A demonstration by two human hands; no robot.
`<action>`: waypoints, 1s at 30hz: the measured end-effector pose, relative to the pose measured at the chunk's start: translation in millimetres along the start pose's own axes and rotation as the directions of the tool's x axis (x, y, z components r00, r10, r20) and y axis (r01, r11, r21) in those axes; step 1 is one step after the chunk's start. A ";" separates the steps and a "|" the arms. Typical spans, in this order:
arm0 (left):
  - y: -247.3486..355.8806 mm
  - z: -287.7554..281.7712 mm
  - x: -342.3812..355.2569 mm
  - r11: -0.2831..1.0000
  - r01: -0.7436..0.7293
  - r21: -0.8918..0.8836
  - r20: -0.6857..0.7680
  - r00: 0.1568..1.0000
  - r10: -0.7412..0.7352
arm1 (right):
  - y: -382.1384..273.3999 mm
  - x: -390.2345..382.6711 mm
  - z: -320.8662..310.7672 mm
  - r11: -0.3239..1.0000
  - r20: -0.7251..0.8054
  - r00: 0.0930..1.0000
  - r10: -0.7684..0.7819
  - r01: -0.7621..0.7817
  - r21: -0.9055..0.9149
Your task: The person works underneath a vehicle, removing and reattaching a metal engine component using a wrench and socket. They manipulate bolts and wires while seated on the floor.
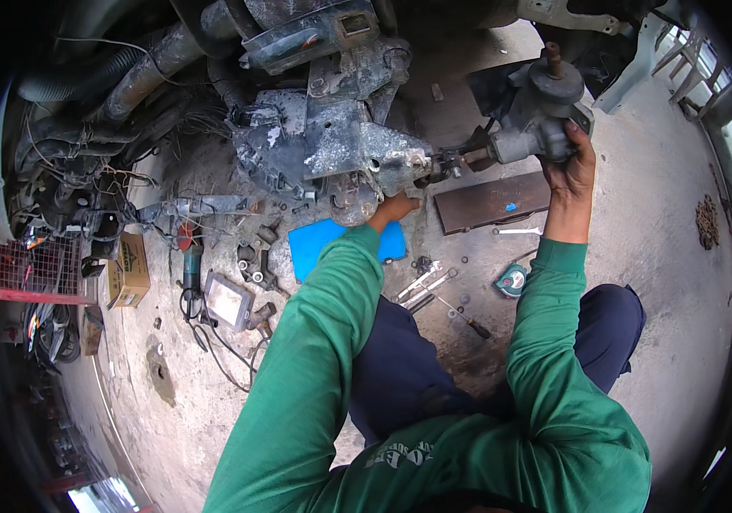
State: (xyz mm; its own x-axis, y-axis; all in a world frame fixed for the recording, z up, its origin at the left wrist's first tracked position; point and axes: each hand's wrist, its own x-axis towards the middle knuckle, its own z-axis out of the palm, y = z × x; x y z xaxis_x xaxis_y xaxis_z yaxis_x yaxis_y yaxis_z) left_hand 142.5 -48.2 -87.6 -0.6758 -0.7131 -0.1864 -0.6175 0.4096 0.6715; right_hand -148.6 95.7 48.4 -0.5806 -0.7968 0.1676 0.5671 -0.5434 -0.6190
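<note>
My right hand [573,175] grips a grey metal gear housing [537,137] from below and its right side; an upright splined stub tops the housing. A jointed shaft [455,162] links it toward the corroded metal bracket [357,145] of the machinery overhead. My left hand [391,211] reaches beneath that bracket, fingers curled and partly hidden, so what it grips is unclear. A blue case [314,250] lies on the floor below it, and a long brown metal case [490,203] below the housing.
Wrenches [421,282], a screwdriver [477,327] and a tape measure [511,280] lie on the concrete floor. At left are an angle grinder [191,274], a clear plastic box [227,301], a cardboard box [129,274] and a red wire rack [28,293]. Pipes and cables [152,68] fill the upper left.
</note>
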 end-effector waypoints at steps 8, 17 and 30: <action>27.8 14.9 23.6 0.909 0.016 -0.417 0.069 0.998 0.014 | -15.3 9.5 36.7 0.990 -0.042 0.997 -0.061 0.066 0.127; 7.5 5.5 27.7 0.965 -0.218 -0.147 -0.304 0.938 0.166 | 55.7 9.3 51.2 0.948 -0.183 0.933 -0.311 0.319 0.015; 69.9 -34.9 -55.4 0.876 0.482 0.014 0.253 0.846 -0.469 | 138.5 64.9 27.0 0.986 -0.229 0.967 0.108 -0.074 0.151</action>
State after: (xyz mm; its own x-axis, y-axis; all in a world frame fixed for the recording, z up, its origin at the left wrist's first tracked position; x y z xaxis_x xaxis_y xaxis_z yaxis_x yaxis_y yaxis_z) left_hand 150.9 0.1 -5.3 -0.3838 -0.6513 -0.6547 -0.8724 0.0233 0.4882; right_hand -91.9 -38.4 -5.7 -0.6342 -0.7690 -0.0803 0.6904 -0.5164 -0.5066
